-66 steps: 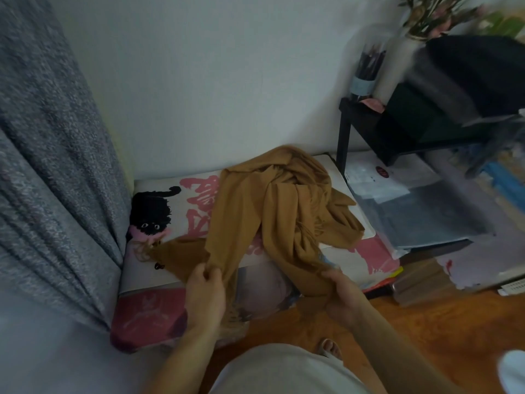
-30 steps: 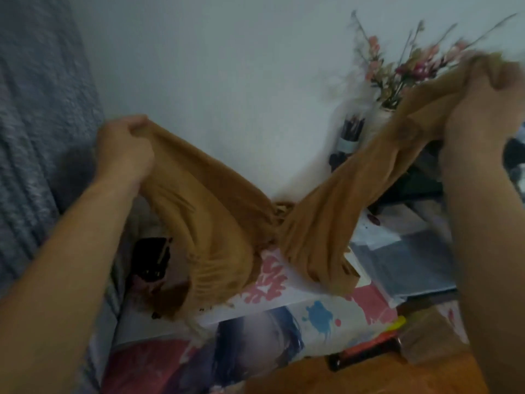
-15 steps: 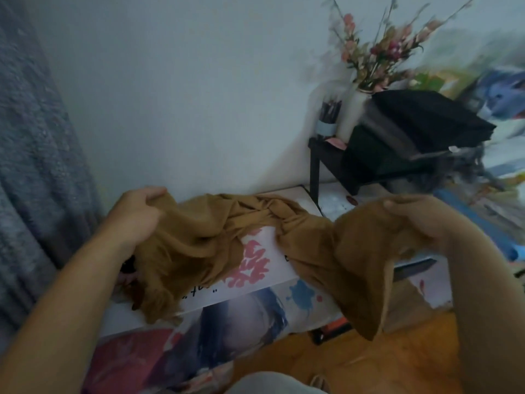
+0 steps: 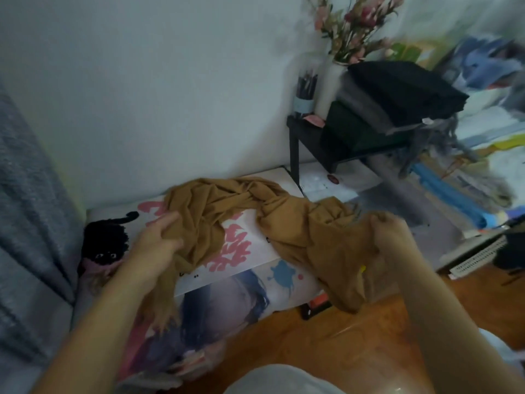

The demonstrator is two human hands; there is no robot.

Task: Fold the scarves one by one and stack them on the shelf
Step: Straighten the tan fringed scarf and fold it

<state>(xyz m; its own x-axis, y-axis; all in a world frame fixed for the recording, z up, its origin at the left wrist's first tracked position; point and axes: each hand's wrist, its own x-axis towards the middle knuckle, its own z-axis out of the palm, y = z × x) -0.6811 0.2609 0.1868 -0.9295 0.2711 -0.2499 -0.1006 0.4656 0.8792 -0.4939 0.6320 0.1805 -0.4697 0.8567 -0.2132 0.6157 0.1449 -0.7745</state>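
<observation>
Over the printed board (image 4: 250, 251) on the floor, a mustard scarf (image 4: 284, 220) is held bunched and twisted, one end gripped by the left hand (image 4: 154, 245), the other pinched by the right hand (image 4: 389, 237). The spreading step is judged underway; untwisting the middle is needed before folding, then stacking on the shelf (image 4: 306, 132).

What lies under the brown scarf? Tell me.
The brown scarf lies on a printed board with pink lettering, partly covered. Whatever else sits beneath the cloth is hidden.
</observation>
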